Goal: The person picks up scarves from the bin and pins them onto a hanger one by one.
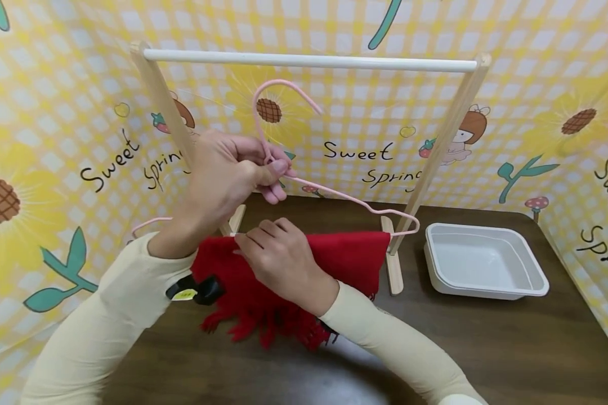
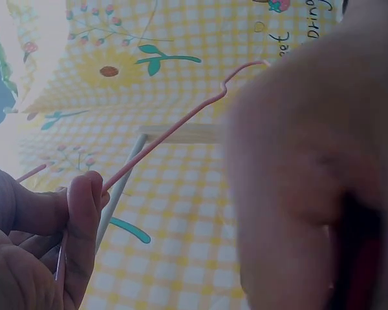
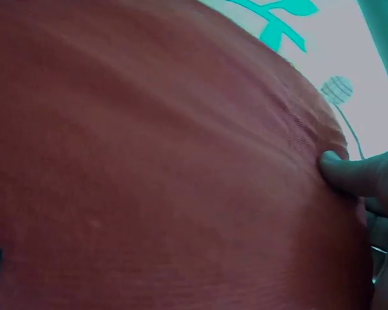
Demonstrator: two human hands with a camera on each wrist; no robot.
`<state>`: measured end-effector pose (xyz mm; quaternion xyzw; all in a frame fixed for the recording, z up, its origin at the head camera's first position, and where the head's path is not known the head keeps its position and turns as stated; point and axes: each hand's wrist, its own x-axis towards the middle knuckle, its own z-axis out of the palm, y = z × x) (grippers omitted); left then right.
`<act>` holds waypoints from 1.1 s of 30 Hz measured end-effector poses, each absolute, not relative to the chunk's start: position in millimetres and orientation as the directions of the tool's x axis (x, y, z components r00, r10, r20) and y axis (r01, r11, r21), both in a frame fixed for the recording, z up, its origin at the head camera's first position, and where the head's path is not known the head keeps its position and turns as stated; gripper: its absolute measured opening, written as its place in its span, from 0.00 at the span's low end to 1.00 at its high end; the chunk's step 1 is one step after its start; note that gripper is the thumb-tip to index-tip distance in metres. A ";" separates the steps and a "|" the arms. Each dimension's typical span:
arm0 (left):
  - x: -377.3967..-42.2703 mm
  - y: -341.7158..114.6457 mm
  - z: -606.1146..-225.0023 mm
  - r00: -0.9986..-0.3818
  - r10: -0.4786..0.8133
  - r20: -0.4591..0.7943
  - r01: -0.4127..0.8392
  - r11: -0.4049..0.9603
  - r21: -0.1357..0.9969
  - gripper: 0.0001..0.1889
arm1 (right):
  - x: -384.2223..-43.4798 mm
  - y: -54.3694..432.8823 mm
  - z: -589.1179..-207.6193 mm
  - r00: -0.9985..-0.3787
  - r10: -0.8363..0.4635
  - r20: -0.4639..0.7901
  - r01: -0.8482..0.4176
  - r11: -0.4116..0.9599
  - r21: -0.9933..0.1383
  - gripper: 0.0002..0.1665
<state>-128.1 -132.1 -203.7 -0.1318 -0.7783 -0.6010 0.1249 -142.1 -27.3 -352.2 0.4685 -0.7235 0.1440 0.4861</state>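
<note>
Checked yellow walls (image 1: 354, 107), seemingly fabric, back and flank a brown table (image 1: 517, 349).

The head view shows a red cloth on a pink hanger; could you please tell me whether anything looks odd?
I see no spill or damage. Only the fringe of the red cloth looks slightly untidy, its strands hanging in uneven clumps.

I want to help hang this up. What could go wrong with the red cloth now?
The red cloth seems draped over the bottom of the pink hanger, so it might slide off if the hanger tips. The left grip pinches the hanger just below its hook, so a slip could let it swing. The hook isn't on the white rail, so letting go now would probably drop everything.
</note>
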 end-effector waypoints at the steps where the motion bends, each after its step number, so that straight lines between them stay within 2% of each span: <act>1: -128.5 -131.5 -205.2 -0.934 0.055 0.352 0.355 0.249 0.901 0.09 | -142.6 -29.9 -352.6 -0.084 -0.517 0.852 -0.821 0.520 0.235 0.07; 6: -130.2 -133.8 -213.9 -0.936 0.045 0.350 0.349 0.255 0.902 0.10 | -141.2 -36.1 -350.4 -0.093 -0.456 0.885 -0.832 0.524 0.183 0.08; 11: -133.2 -141.5 -222.4 -0.939 0.017 0.343 0.339 0.199 0.919 0.09 | -135.3 -31.7 -355.6 -0.112 -0.438 0.892 -0.830 0.534 0.158 0.11; 14: -135.1 -147.6 -225.7 -0.934 0.000 0.357 0.353 0.156 0.923 0.08 | -127.0 -22.8 -361.0 -0.109 -0.426 0.898 -0.867 0.483 0.124 0.13; 19: -136.2 -156.0 -224.5 -0.928 -0.038 0.371 0.363 0.136 0.922 0.08 | -113.9 -1.8 -370.4 -0.103 -0.433 0.895 -0.928 0.366 0.071 0.10; 24: -137.9 -162.7 -215.8 -0.917 -0.058 0.394 0.385 0.126 0.914 0.08 | -116.4 17.2 -384.6 -0.117 -0.462 0.879 -0.949 0.314 0.039 0.08; 29: -137.9 -169.3 -206.1 -0.908 -0.065 0.415 0.410 0.075 0.909 0.10 | -128.1 32.4 -404.9 -0.155 -0.507 0.848 -0.944 0.330 0.025 0.07; 33: -137.6 -173.8 -197.3 -0.892 -0.079 0.444 0.442 0.046 0.896 0.10 | -137.8 46.2 -421.6 -0.221 -0.555 0.802 -0.929 0.369 0.000 0.06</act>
